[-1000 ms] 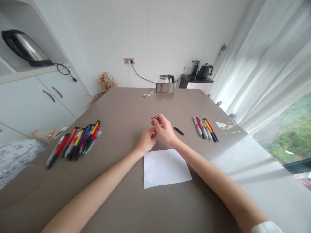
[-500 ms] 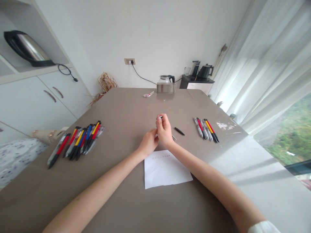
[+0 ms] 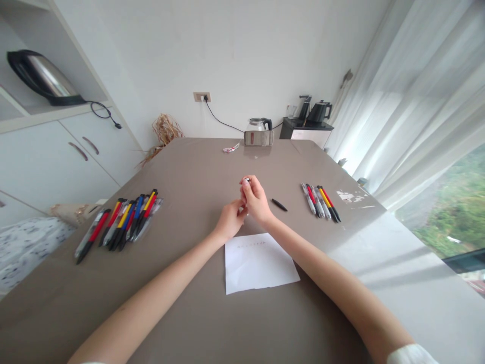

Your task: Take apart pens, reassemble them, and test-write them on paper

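Note:
My right hand (image 3: 256, 198) is closed, its thumb and fingers round a small pen part (image 3: 247, 180) of which only a dark and pale end shows at the top. Just below and to the left, my left hand (image 3: 231, 220) is pinched closed against the right one; what its fingers hold is hidden. Right of the hands lies a black pen piece (image 3: 279, 205) on the table. A white sheet of paper (image 3: 259, 265) with a faint line of writing lies under the wrists.
Several pens (image 3: 123, 222) in red, yellow, blue and clear lie at the left. A smaller row of pens (image 3: 321, 203) is on the right. At the table's (image 3: 189, 172) far edge stand a glass pot (image 3: 258, 124) on a metal base and a small patterned wrapper (image 3: 231, 148).
Both hands have shifted slightly left, the right one also a little up. A small silvery piece seen beside my right wrist earlier no longer shows.

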Demonstrator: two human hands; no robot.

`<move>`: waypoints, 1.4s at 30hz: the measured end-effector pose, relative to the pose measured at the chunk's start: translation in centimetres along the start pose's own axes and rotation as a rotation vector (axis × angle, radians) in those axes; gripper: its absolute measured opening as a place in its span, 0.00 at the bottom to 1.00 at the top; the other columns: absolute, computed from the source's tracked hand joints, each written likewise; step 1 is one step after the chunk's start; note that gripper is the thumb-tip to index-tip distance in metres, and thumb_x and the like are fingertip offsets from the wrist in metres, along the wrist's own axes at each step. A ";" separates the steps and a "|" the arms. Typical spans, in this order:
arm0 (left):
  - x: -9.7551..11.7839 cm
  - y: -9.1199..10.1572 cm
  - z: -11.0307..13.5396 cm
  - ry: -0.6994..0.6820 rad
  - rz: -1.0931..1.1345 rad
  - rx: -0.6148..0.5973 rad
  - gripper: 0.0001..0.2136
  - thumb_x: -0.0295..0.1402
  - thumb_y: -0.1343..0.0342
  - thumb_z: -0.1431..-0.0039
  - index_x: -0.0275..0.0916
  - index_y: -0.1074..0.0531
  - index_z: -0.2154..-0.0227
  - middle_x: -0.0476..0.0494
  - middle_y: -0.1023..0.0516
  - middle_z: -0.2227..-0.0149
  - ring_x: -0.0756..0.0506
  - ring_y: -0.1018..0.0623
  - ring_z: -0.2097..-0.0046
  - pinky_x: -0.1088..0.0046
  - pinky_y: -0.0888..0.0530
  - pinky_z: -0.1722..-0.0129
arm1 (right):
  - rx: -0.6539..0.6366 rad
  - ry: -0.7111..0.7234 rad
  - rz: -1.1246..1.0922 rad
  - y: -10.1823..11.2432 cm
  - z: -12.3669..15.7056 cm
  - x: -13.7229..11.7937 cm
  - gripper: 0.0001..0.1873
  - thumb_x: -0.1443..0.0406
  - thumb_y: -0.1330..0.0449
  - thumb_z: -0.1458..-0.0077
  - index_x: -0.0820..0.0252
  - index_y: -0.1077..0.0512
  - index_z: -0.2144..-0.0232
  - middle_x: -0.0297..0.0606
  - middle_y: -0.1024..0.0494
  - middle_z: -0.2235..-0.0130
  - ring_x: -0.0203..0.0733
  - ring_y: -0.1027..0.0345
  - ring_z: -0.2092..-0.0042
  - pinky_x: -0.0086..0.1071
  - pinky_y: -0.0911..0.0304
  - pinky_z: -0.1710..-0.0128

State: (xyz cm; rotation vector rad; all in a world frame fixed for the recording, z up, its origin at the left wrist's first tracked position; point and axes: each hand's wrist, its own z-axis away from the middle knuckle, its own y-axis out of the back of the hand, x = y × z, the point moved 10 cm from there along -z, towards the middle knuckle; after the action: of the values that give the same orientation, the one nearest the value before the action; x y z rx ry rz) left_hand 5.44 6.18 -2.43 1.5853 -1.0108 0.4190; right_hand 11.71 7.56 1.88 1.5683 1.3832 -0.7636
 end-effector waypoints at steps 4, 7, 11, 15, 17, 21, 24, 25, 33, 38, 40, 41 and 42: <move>-0.4 -0.1 0.0 0.043 0.087 -0.006 0.08 0.36 0.54 0.46 0.37 0.33 0.71 0.54 0.34 0.85 0.52 0.32 0.83 0.78 0.35 0.79 | -0.017 -0.012 -0.158 0.4 -0.3 -0.6 0.13 0.56 0.59 0.44 0.57 0.41 0.65 0.31 0.37 0.75 0.31 0.41 0.74 0.24 0.42 0.75; -0.4 -0.2 0.1 0.047 0.123 -0.011 0.11 0.40 0.54 0.46 0.38 0.33 0.71 0.53 0.30 0.80 0.54 0.32 0.83 0.79 0.35 0.80 | 0.033 0.025 -0.151 1.8 -0.7 -1.7 0.14 0.56 0.57 0.44 0.58 0.38 0.65 0.34 0.33 0.70 0.32 0.37 0.66 0.26 0.40 0.65; -0.9 -0.5 0.1 0.074 0.170 -0.024 0.14 0.43 0.55 0.46 0.39 0.33 0.67 0.51 0.30 0.78 0.54 0.33 0.82 0.80 0.35 0.83 | 0.145 0.051 -0.072 4.9 -1.5 -2.4 0.17 0.55 0.52 0.47 0.58 0.31 0.63 0.35 0.31 0.66 0.32 0.39 0.66 0.26 0.41 0.66; -1.4 -0.6 0.1 0.095 0.191 -0.032 0.16 0.45 0.56 0.46 0.39 0.33 0.65 0.53 0.34 0.82 0.53 0.32 0.82 0.80 0.35 0.84 | -0.012 -0.058 0.016 6.1 -2.6 -0.7 0.20 0.56 0.50 0.49 0.62 0.30 0.60 0.34 0.32 0.74 0.31 0.42 0.75 0.26 0.43 0.76; -1.5 -0.3 0.0 0.090 0.173 -0.003 0.16 0.45 0.56 0.46 0.38 0.33 0.64 0.52 0.34 0.81 0.53 0.32 0.82 0.79 0.34 0.83 | -0.113 -0.139 0.154 6.4 -2.8 0.9 0.18 0.58 0.47 0.52 0.62 0.29 0.62 0.33 0.31 0.76 0.30 0.42 0.78 0.26 0.45 0.78; -0.9 1.0 -0.2 0.010 0.058 0.113 0.14 0.42 0.55 0.45 0.38 0.31 0.68 0.47 0.30 0.69 0.54 0.31 0.76 0.77 0.32 0.74 | -0.201 -0.211 0.505 6.8 -2.4 3.0 0.11 0.62 0.43 0.56 0.62 0.28 0.69 0.34 0.28 0.78 0.33 0.37 0.75 0.26 0.44 0.76; -0.4 1.4 -0.2 -0.040 -0.018 0.148 0.13 0.40 0.55 0.45 0.38 0.30 0.67 0.46 0.31 0.67 0.53 0.32 0.74 0.76 0.32 0.70 | -0.249 -0.228 0.728 6.1 -1.9 3.7 0.09 0.61 0.41 0.58 0.60 0.28 0.73 0.36 0.26 0.77 0.36 0.35 0.73 0.27 0.43 0.73; -0.3 1.3 -0.2 -0.045 -0.037 0.144 0.12 0.39 0.55 0.45 0.38 0.30 0.66 0.46 0.31 0.67 0.53 0.33 0.74 0.76 0.33 0.70 | -0.282 -0.236 0.787 5.6 -1.7 3.9 0.09 0.61 0.41 0.59 0.60 0.28 0.74 0.36 0.26 0.76 0.36 0.34 0.72 0.27 0.43 0.73; 0.0 0.5 0.2 -0.033 -0.187 0.098 0.21 0.38 0.52 0.47 0.40 0.41 0.49 0.51 0.29 0.73 0.51 0.31 0.73 0.76 0.36 0.72 | -0.498 -0.333 1.059 4.0 -0.2 5.6 0.14 0.57 0.41 0.60 0.56 0.27 0.70 0.38 0.24 0.68 0.40 0.32 0.67 0.27 0.44 0.72; 0.1 0.2 0.6 0.000 -0.319 0.045 0.28 0.39 0.53 0.46 0.40 0.54 0.43 0.51 0.28 0.73 0.48 0.28 0.70 0.74 0.37 0.73 | -0.518 -0.342 1.088 4.2 -0.1 5.7 0.14 0.57 0.42 0.57 0.56 0.27 0.67 0.38 0.25 0.67 0.40 0.32 0.66 0.27 0.44 0.71; 0.1 0.1 0.7 0.022 -0.375 0.025 0.29 0.40 0.53 0.46 0.40 0.56 0.43 0.51 0.27 0.72 0.47 0.28 0.70 0.74 0.37 0.74 | -0.522 -0.343 1.094 4.3 -0.2 5.7 0.14 0.57 0.43 0.56 0.56 0.28 0.67 0.39 0.25 0.66 0.40 0.32 0.66 0.27 0.44 0.71; 0.1 0.0 0.8 0.030 -0.400 0.013 0.29 0.40 0.54 0.46 0.40 0.56 0.43 0.50 0.27 0.72 0.47 0.27 0.70 0.74 0.37 0.74 | -0.522 -0.345 1.097 4.4 -0.2 5.7 0.14 0.56 0.44 0.56 0.55 0.28 0.67 0.39 0.25 0.66 0.40 0.32 0.65 0.28 0.44 0.71; 0.1 0.0 0.8 0.035 -0.424 0.003 0.28 0.40 0.54 0.45 0.40 0.55 0.43 0.50 0.26 0.72 0.47 0.27 0.70 0.73 0.37 0.74 | -0.521 -0.349 1.100 4.5 -0.2 5.7 0.14 0.56 0.44 0.55 0.55 0.28 0.66 0.39 0.25 0.66 0.40 0.32 0.65 0.28 0.43 0.70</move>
State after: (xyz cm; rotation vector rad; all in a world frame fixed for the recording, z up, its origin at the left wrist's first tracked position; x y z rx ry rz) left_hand 5.33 5.40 -2.57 1.7342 -0.6224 0.1541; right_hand 17.17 10.28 -2.04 1.3898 0.2771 0.0258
